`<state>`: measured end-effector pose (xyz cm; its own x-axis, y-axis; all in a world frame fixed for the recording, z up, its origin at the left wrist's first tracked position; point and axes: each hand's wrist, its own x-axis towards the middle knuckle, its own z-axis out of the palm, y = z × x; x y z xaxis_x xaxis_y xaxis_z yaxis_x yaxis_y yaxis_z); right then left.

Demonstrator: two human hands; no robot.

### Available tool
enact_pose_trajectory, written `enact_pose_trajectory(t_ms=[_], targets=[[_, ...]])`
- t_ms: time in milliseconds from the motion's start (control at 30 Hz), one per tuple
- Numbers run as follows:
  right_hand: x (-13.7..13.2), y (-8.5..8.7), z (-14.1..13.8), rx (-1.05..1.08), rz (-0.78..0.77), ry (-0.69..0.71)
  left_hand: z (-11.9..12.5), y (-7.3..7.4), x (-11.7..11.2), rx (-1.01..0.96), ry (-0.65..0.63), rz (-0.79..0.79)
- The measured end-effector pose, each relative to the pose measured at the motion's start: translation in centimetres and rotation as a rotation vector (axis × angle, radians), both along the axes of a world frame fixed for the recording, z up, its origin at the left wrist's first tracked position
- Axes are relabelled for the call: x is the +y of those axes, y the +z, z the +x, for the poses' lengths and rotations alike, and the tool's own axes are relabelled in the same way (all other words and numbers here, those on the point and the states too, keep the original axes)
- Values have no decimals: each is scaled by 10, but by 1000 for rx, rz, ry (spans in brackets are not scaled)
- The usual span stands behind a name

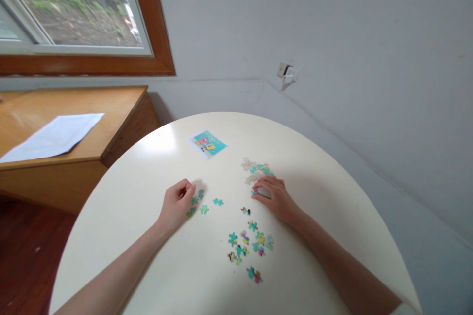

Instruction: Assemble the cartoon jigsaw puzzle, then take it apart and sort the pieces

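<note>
My left hand point(178, 203) rests on the white round table point(155, 266) in a loose fist, and I see nothing in it. Right beside it lie several teal and green jigsaw pieces point(204, 209). My right hand point(275, 198) is bent over the table, thumb and fingertips closing on a small teal and pink puzzle piece point(254, 192), which they partly cover. Just beyond these fingers sits a pile of pieces point(251, 164), many with their pale backs up. Between the hands lie a single teal piece point(218, 202) and a darker piece point(246, 210).
Closer to me is a loose cluster of colourful pieces point(239, 250). A cartoon picture card point(208, 144) lies toward the far side of the table. To the left stands a wooden desk point(121, 130) with white paper point(55, 135). Behind is a wall with a plugged-in socket point(288, 73).
</note>
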<state>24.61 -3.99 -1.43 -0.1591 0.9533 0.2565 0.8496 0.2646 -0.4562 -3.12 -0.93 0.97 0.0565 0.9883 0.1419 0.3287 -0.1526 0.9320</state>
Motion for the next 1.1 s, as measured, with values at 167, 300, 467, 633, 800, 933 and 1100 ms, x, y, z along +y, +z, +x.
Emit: enact_pose_trajectory(t_ms=[167,300,467,633,800,933,1100], targets=[[1,-1,-1,57,33,8,0,0,0,10,6,-10],[-1,-1,0,135,68,33,0,0,-1,8,6,-17],[-1,-1,4,287,63,-33,0,1,-1,7,5,-27],[0,-1,4,333,72,-34,0,1,0,11,7,-28],[-3,2,1,316,66,19,-1,-1,0,16,5,-34],[-4,3,1,269,51,83,-1,-2,0,9,-3,-34],[-3,2,1,188,58,146,-3,-4,1,13,-9,-30]])
